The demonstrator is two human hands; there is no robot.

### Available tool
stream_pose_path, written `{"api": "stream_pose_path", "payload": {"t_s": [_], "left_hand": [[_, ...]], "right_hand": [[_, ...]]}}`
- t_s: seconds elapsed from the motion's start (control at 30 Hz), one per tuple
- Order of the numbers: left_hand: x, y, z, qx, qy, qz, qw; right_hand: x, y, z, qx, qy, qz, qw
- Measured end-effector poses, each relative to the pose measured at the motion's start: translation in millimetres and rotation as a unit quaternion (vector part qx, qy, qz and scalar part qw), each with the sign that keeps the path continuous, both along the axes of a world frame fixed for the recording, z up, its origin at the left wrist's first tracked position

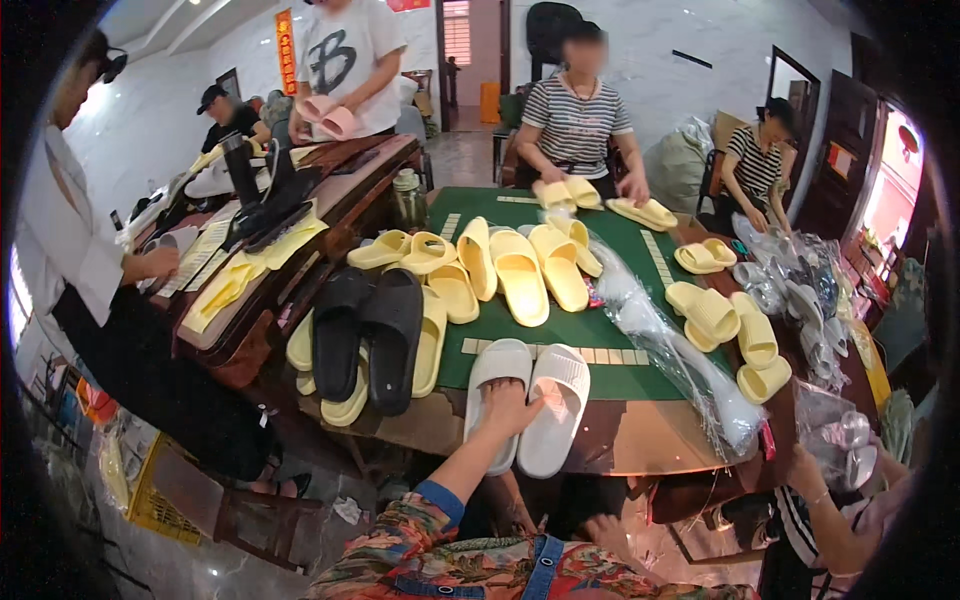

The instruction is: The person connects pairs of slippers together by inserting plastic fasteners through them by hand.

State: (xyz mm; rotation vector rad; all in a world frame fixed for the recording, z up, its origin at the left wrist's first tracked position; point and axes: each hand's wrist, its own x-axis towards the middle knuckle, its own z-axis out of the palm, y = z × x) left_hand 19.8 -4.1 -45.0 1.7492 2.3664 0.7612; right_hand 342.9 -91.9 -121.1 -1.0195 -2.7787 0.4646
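Observation:
At the near table edge lies a pair of pale grey slippers, a left slipper (497,360) and a right slipper (556,410), heels toward me. My left hand (508,408) reaches into the left slipper, fingers under its strap. Its thumb stretches to the edge of the right slipper. My right hand (606,535) is low in front of my body, below the table edge, fingers apart and nothing visible in it. Left of the pair, black slippers (390,335) rest on yellow slippers (428,345). Another yellow slipper (520,285) stands among several beyond.
Clear plastic wrap (650,335) runs along the green table top (610,375). More yellow slippers (757,335) lie at right. Across the table a person (580,120) handles yellow slippers. At the right edge, another person's hand (808,475) is beside bagged slippers (845,440). A wooden stool (265,525) stands lower left.

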Motion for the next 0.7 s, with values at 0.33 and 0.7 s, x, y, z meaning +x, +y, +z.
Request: {"api": "stream_pose_path", "payload": {"t_s": [0.33,0.7], "left_hand": [[-19.3,23.4,13.7,0.031,0.026,-0.039,0.998],[-19.3,23.1,3.2,-0.012,0.024,-0.019,0.999]], "right_hand": [[-22.1,26.2,21.0,0.046,0.025,-0.069,0.996],[-20.6,27.4,31.9,0.065,0.102,-0.02,0.992]]}}
